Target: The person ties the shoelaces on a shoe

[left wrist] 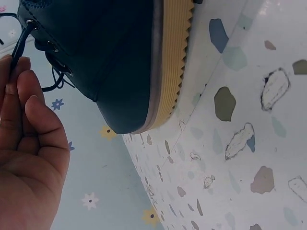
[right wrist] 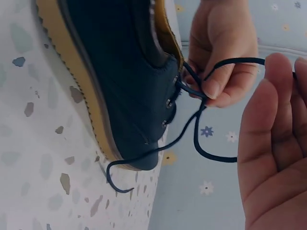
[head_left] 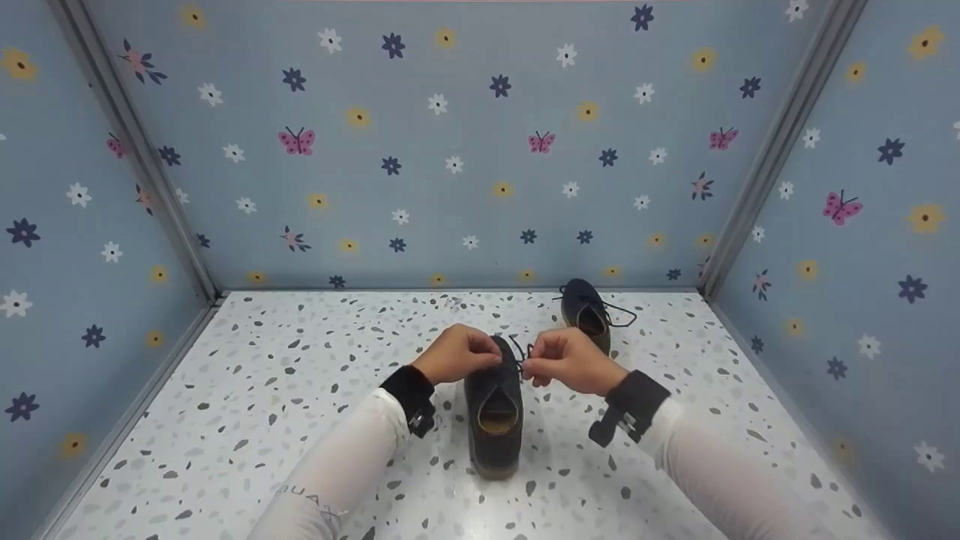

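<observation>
A dark navy lace-up shoe (head_left: pixel 495 457) with a tan ridged sole stands upright on the floor between my hands, its toe pointing away. My left hand (head_left: pixel 456 354) is over the front of it, thumb and fingers pinching the shoelace (left wrist: pixel 19 48) close to the eyelets. In the right wrist view the dark lace (right wrist: pixel 216 157) crosses at those fingertips and forms a loop out to my right hand (right wrist: pixel 273 148). That right hand pinches the loop just right of the shoe. One loose lace end hangs across the toe.
A second dark shoe (head_left: pixel 581 300) with loose laces stands farther back on the right, near the rear wall. Flower-patterned blue panels (head_left: pixel 465 150) enclose the speckled white floor (head_left: pixel 300 375) at the back and both sides.
</observation>
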Available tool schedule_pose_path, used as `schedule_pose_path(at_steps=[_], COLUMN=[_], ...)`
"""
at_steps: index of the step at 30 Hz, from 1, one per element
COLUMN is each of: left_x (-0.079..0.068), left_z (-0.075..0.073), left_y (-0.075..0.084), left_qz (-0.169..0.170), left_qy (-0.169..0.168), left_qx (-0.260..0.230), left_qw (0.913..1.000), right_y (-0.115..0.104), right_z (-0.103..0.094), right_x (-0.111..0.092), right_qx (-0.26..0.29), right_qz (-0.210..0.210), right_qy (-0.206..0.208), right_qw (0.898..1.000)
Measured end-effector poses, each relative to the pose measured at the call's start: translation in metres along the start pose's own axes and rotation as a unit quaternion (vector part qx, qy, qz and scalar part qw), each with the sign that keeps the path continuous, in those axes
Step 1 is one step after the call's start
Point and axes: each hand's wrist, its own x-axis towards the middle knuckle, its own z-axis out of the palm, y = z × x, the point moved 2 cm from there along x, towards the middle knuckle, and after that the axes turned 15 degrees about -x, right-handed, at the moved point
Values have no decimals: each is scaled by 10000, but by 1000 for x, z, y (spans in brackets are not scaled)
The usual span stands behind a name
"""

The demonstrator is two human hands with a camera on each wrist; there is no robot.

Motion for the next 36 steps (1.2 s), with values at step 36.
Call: schedule_pose_path(at_steps=[36], left_x=[-4], left_z=[2], left_y=[-4], left_qz=[-128], left_qy=[86], left_qx=[-188], left_qw=[9997], right_y=[10], right_z=[47], right_x=[7], right_qx=[-3251], right_qz=[-193], right_qy=[1369], right_qw=[9355])
